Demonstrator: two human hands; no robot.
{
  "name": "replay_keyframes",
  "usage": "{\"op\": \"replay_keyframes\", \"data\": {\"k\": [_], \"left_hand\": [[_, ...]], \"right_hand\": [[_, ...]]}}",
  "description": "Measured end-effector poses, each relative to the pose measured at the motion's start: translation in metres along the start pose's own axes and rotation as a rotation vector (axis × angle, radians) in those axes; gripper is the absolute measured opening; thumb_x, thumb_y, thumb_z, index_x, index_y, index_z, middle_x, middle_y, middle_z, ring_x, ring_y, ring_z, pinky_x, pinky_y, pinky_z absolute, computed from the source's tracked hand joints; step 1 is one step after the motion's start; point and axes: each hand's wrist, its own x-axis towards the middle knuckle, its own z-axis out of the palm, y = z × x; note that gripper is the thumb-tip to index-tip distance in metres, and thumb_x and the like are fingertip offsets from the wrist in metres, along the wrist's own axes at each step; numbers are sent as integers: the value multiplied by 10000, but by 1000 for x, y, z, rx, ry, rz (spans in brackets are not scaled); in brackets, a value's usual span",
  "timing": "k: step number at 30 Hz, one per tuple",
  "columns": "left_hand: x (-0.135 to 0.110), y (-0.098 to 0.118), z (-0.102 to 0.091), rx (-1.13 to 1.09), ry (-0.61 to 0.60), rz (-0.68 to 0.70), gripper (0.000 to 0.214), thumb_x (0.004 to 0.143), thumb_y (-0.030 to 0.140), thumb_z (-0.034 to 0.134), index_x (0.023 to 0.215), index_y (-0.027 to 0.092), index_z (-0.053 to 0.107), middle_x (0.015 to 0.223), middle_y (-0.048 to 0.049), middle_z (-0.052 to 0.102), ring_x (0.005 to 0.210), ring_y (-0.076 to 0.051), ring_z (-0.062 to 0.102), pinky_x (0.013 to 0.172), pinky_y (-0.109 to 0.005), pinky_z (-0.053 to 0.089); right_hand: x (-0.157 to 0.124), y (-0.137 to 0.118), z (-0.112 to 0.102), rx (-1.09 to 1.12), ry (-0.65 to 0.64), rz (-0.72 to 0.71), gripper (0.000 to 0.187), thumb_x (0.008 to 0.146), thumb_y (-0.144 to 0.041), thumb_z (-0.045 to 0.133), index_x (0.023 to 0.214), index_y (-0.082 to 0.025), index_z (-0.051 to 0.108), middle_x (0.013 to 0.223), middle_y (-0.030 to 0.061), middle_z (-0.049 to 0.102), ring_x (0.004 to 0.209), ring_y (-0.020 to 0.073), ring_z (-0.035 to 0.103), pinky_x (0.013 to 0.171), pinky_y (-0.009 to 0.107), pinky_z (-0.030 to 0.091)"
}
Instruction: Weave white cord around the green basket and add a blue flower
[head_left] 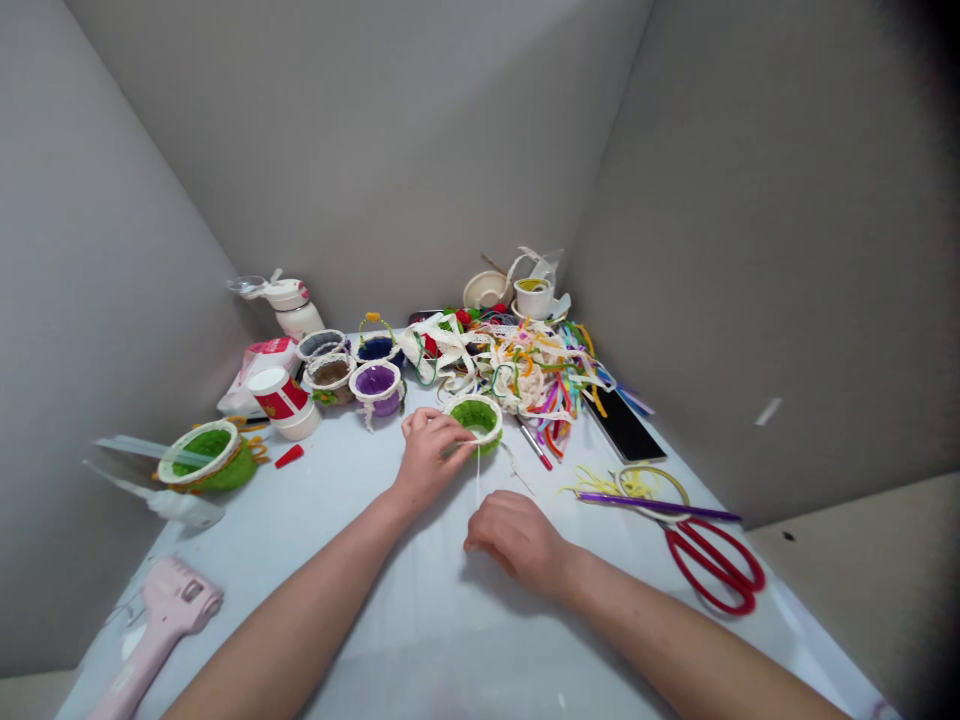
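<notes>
Near the middle of the table, my left hand (433, 455) is closed on the near left rim of a small green basket (480, 445) with a white braided edge. From that rim a thin white cord (478, 475) runs straight toward me, ending at my right hand (517, 540). The fingers of my right hand are curled in a pinch around the cord's end; the fingertips are partly hidden. A pen with a red end (535, 445) lies just right of the basket.
Several small finished baskets (377, 385) stand behind on the left, near a white bottle (298, 310). Tangled ribbons and lace (517, 365) fill the back. Red-handled scissors (712, 565), a purple pipe cleaner (660, 506) and a phone (626, 425) lie right; a pink glue gun (169, 610) lies left.
</notes>
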Motion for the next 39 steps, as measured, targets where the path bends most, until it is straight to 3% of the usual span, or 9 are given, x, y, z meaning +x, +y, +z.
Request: {"op": "replay_keyframes", "data": {"k": [7,11,17,20,23,31,39], "left_hand": [[-1,2,1,-4,-4,-11,114,862,329,653,836,245,726,882,-37,703,971,-234,470,853,-427,293],[-3,2,0,20,-7,20,95,869,310,637,872,252,712,915,-36,689,981,-234,467,855,-421,288],[-6,-5,-7,62,-18,161,268,821,269,638,1088,244,642,1123,-65,634,1076,-247,456,925,-422,303],[-4,-10,-9,75,-5,187,203,861,280,608,1056,242,652,1108,-58,651,1085,-244,454,936,-422,294],[-1,-9,-8,96,-4,200,125,901,297,583,954,246,684,1013,-42,688,1065,-240,461,930,-429,276],[-5,12,3,101,3,183,117,893,282,602,949,251,701,907,-34,701,1003,-236,473,896,-430,260],[-6,21,7,120,117,108,190,829,355,672,962,224,704,981,-66,677,1026,-258,467,908,-438,273]], "right_hand": [[0,-9,0,34,-50,-4,146,950,-136,421,911,-214,539,743,29,655,665,152,571,612,295,414],[1,-10,-2,12,-11,59,105,960,-200,452,883,-213,522,702,23,628,641,155,543,601,289,405],[-5,-11,-10,64,227,400,90,948,-193,469,886,-218,529,743,12,588,674,141,537,617,262,431],[-9,-7,-10,93,291,566,104,951,-222,450,908,-218,545,781,16,586,686,143,542,623,268,440],[-13,0,-10,132,325,644,116,951,-243,449,940,-214,561,808,20,582,707,148,545,635,270,446],[-16,16,-11,195,439,766,123,950,-296,482,970,-216,574,839,15,573,755,148,553,684,267,452],[-14,16,-10,214,404,776,109,945,-289,494,946,-218,577,808,10,576,734,147,552,666,261,448]]}}
